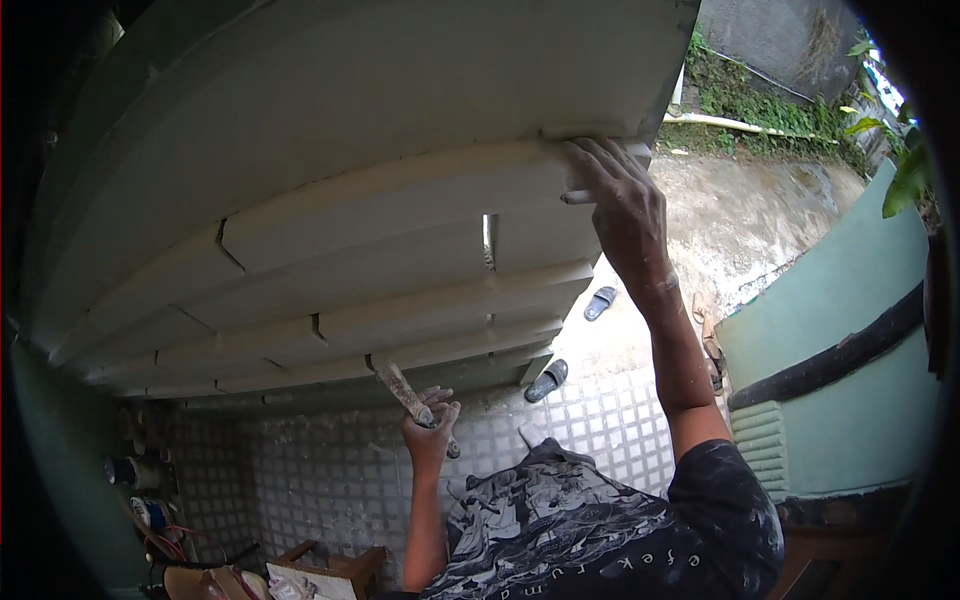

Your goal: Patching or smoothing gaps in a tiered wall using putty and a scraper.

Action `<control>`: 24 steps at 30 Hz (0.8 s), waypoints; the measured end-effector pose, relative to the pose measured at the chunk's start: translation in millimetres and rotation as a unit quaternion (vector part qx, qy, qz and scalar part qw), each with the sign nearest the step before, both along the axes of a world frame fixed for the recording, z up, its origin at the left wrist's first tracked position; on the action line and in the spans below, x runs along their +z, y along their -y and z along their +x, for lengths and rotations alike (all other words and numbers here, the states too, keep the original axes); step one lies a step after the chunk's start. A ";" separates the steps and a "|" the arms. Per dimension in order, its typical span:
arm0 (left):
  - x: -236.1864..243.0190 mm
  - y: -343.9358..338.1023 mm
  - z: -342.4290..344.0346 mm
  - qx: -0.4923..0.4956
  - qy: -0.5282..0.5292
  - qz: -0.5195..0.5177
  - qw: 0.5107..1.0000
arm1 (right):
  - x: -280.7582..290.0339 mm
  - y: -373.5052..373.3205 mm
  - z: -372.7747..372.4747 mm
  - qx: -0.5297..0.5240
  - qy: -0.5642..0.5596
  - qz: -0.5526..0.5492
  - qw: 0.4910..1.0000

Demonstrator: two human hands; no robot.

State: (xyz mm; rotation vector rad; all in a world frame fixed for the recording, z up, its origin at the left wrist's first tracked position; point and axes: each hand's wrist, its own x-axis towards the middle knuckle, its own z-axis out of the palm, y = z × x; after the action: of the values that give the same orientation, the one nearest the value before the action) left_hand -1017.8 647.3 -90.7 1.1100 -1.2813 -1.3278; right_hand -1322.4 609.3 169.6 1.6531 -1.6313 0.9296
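Across the upper left and middle of the view stretches a large pale slatted panel [330, 110], its stepped ledges running lengthwise from lower left to upper right, bowed by the lens, with short slots cut across them. Beneath it spreads a tiled floor [340, 440] in a pale grid. At the right stands a pale green surface [860, 280] crossed by a dark band. A wooden stool [368, 568] is at the lower edge.

The right hand [625, 190] reaches up to the panel's right end, fingers close together and laid over the upper ledge; their undersides are hidden, so I cannot tell how firmly they grip. The left hand [432, 428] is low in front of the panel, thumb and palm closed around the handle of a scraper [402, 391], some fingertips free. The scraper's long axis slants from lower right to upper left, its smeared blade pointing up and left toward the lowest ledges. Two dark sandals [547, 381] lie on the ground near the panel's right end. Smallest, a short white stick [580, 197] juts leftward from the right hand, lying nearly level, dark tip outward.
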 end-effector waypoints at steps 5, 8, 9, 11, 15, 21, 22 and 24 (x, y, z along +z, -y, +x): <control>-17.5 0.5 3.9 0.029 -0.044 0.045 0.998 | 0.3 -6.5 22.6 0.015 0.023 -0.009 1.000; -13.1 1.7 6.1 0.003 -0.063 0.115 0.991 | -22.5 8.9 44.7 0.250 -0.017 0.073 0.965; -13.6 0.7 8.7 -0.001 -0.062 0.115 0.991 | -30.7 7.8 41.2 0.246 -0.016 0.073 0.966; -16.1 -1.1 13.9 -0.069 -0.034 0.076 0.994 | -52.0 2.0 21.6 0.167 -0.022 0.024 0.985; -23.4 -11.8 21.7 -0.045 -0.097 0.101 0.989 | -120.9 -23.0 -38.0 -0.051 0.134 -0.107 0.984; -37.9 -14.3 27.7 -0.025 -0.063 0.095 0.993 | -94.4 -11.1 -29.4 -0.019 0.309 -0.170 0.936; -37.8 -14.1 26.4 -0.028 -0.062 0.095 0.993 | -94.1 -7.2 -27.4 -0.014 0.289 -0.170 0.942; -38.7 -14.2 25.9 -0.025 -0.064 0.098 0.993 | -94.3 -13.1 -18.9 -0.025 0.299 -0.159 0.940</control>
State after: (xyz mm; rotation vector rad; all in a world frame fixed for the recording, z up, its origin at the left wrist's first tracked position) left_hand -991.9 661.5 -129.4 1.1121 -1.1079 -1.5631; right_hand -1341.3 622.4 75.3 1.1594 -1.7595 1.6885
